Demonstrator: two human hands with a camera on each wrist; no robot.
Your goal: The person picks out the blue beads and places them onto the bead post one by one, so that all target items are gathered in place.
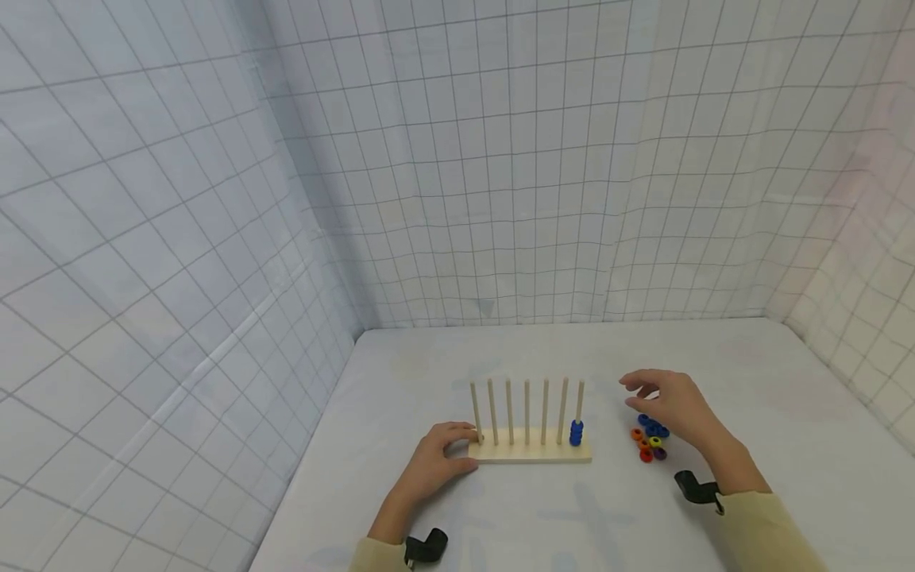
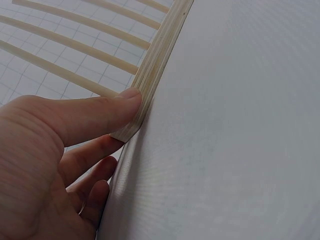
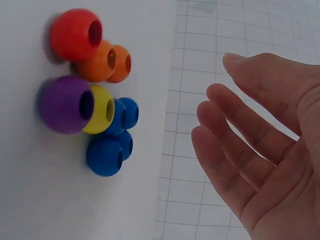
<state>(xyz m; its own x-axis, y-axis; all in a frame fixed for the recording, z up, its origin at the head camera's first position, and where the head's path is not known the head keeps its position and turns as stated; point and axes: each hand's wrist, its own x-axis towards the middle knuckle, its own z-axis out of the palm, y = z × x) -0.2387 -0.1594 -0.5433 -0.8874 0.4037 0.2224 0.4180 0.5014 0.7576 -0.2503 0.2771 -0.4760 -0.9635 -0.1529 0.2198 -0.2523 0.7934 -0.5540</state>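
Note:
A pale wooden peg rack [image 1: 529, 454] stands upright on the table, its row of several thin pegs pointing up. Blue beads [image 1: 576, 433] are stacked low on its rightmost peg. My left hand [image 1: 436, 461] grips the rack's left end; in the left wrist view the thumb [image 2: 127, 102] presses the long edge of the base. Over the loose beads hovers my right hand [image 1: 675, 401], fingers loosely bent, holding nothing. Beneath it lie a red bead [image 3: 72, 35], two orange beads [image 3: 95, 65], a purple bead [image 3: 62, 105], a yellow bead [image 3: 102, 109] and several blue beads [image 3: 103, 156].
A white cloth-covered table [image 1: 529, 516] carries everything. Grid-patterned white sheets hang as a back wall [image 1: 500, 199] and side walls, the left wall [image 1: 179, 278] nearest the left arm. The loose beads lie right of the rack.

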